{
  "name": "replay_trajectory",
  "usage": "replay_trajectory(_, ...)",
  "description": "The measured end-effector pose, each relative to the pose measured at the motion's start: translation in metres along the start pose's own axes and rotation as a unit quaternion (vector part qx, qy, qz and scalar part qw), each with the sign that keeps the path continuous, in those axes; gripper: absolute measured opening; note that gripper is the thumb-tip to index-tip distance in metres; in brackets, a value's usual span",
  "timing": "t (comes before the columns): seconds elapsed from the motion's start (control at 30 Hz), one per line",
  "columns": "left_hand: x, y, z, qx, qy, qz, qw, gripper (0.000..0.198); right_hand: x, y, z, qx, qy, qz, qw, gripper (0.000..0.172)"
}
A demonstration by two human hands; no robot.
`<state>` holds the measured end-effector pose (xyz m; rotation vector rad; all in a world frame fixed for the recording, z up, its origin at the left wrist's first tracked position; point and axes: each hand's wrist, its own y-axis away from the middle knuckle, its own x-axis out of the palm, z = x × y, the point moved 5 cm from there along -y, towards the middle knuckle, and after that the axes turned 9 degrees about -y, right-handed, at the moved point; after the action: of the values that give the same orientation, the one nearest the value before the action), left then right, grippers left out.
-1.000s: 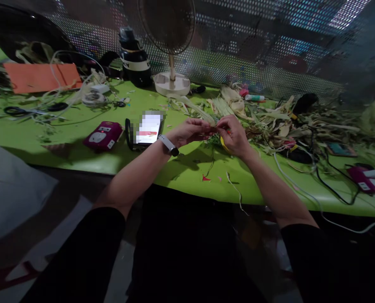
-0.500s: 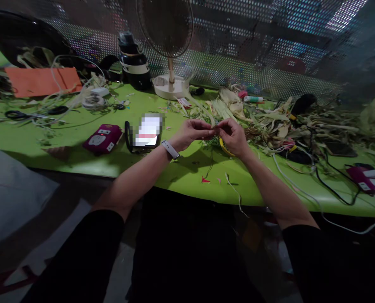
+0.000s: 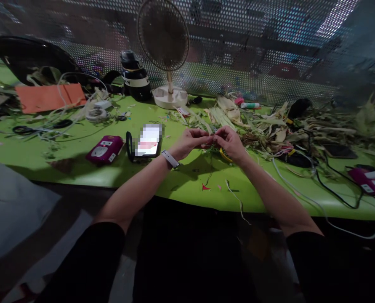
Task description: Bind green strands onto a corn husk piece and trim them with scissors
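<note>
My left hand [image 3: 190, 142], with a light watch band on its wrist, is closed in a pinch over the table. Its fingertips meet those of my right hand [image 3: 231, 144], which is pinched too. A pale green strip of husk [image 3: 206, 125] runs up and away from the joined fingertips; its lower end is hidden between them. Just under my right hand shows the curved edge of a yellow thing [image 3: 225, 156], with thin green stems around it. Whatever else the fingers hold is too small to make out.
The green table [image 3: 187, 181] carries a lit phone [image 3: 149, 141], a purple power socket [image 3: 104, 149], scissors [image 3: 42, 126], a fan [image 3: 170, 99], a black bottle [image 3: 136, 82] and an orange sheet [image 3: 50, 97]. Dried husks [image 3: 278, 126] and cables [image 3: 301, 198] spread to the right.
The view has tilted up slightly, so everything sits lower. My hands stay together at the same spot, with small finger movements; the husk strip shows less upright above them.
</note>
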<state>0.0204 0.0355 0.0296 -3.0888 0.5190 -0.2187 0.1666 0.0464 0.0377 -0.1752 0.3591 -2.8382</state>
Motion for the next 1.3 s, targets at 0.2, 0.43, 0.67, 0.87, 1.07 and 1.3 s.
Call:
replay_trajectory(0.2,-0.001,0.0,0.0,-0.015,0.002,0.004,1.0,0.021,0.001,0.001,-0.003,0.06,-0.056,0.012,0.997,0.055)
replay_trajectory(0.43,0.004,0.0,0.008,-0.052,-0.038,0.079,0.995,0.014,0.005,0.002,0.006,0.03,0.014,0.03,0.999,0.052)
replay_trajectory(0.67,0.003,0.001,0.012,-0.087,-0.037,0.079,0.992,0.011,0.006,0.005,0.004,-0.011,0.019,-0.023,0.999,0.049)
replay_trajectory(0.87,0.008,0.002,0.01,-0.086,-0.05,0.097,0.99,0.008,0.007,0.007,0.001,0.005,-0.012,-0.039,0.999,0.052)
replay_trajectory(1.07,0.019,0.007,0.006,-0.07,-0.058,0.092,0.992,0.008,0.003,0.009,0.003,0.002,-0.024,-0.077,0.997,0.049)
replay_trajectory(1.3,0.023,0.01,0.006,-0.094,-0.033,0.111,0.989,0.007,0.002,0.012,0.003,-0.025,-0.01,-0.098,0.995,0.044)
